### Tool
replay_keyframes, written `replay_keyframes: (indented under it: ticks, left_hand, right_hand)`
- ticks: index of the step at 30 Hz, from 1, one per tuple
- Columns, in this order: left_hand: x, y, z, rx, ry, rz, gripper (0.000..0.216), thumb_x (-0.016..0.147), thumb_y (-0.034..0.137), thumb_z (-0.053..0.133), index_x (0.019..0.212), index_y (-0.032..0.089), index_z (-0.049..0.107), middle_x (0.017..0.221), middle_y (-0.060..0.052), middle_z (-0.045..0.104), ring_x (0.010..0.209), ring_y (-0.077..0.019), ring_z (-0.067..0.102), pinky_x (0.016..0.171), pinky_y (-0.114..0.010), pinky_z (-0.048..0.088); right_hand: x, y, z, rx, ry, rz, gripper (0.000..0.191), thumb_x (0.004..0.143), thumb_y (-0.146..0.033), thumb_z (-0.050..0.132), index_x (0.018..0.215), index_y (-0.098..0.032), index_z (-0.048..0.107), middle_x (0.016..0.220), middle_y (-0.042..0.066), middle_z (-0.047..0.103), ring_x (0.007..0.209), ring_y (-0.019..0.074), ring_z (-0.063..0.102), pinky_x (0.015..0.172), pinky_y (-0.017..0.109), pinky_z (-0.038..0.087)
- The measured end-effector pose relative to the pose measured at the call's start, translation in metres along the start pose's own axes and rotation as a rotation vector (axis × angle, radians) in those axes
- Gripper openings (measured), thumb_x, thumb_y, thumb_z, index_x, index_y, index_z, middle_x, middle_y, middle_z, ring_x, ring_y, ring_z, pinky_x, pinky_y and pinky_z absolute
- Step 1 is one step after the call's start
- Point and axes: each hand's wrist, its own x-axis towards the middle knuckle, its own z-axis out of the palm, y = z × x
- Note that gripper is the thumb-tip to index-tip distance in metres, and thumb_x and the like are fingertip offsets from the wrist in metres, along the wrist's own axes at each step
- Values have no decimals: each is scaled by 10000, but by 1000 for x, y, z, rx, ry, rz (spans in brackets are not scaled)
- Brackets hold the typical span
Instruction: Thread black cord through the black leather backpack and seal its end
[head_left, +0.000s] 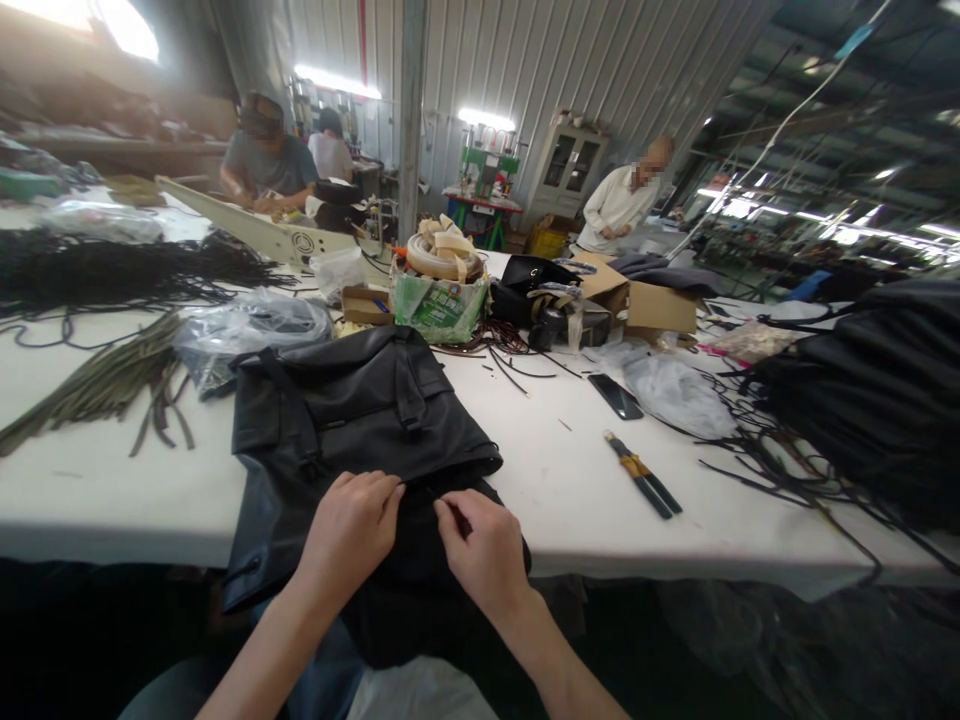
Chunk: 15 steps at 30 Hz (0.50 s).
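A black bag [360,400] with straps lies at the table's front edge, its lower part hanging over toward my lap. My left hand [356,525] is closed at the bag's near edge, thumb and fingers pinching the black material. Close beside it, my right hand [484,545] pinches at the same dark opening, with thumb and forefinger together. What lies between the right fingertips is dark and too small to make out. Pliers [643,475] with black and yellow handles lie to the right, apart from both hands.
A phone [615,396] and a clear plastic bag [679,395] lie on the white table [555,500]. Behind are a green box [439,308] of tape rolls and a cardboard box [660,305]. Olive strips [112,375] lie left, a black pile [870,390] right. Several people work beyond.
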Motion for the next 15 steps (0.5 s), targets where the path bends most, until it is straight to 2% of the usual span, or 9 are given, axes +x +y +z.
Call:
replay_keyframes:
  ticks: [5,15]
  left_hand:
    - [3,1,-6,-45,-30,-54,329,1117,247,498,984,203,796,942,-70,824,889,-274,779,881,-440,492]
    - [-1,3,-3,-50,-4,-40,334,1119,251,492,1009,191,802,944,-80,831,882,-271,783,873,-444,493]
  right_hand:
    - [10,-8,9,-131,-14,-29,221,1022,-218,655,820,-226,743,800,20,704,715,163,650,669,306,392]
    - [15,-9,17,-166,-19,5,214,1004,-209,693,794,-224,730,794,7,708,698,149,634,659,312,338]
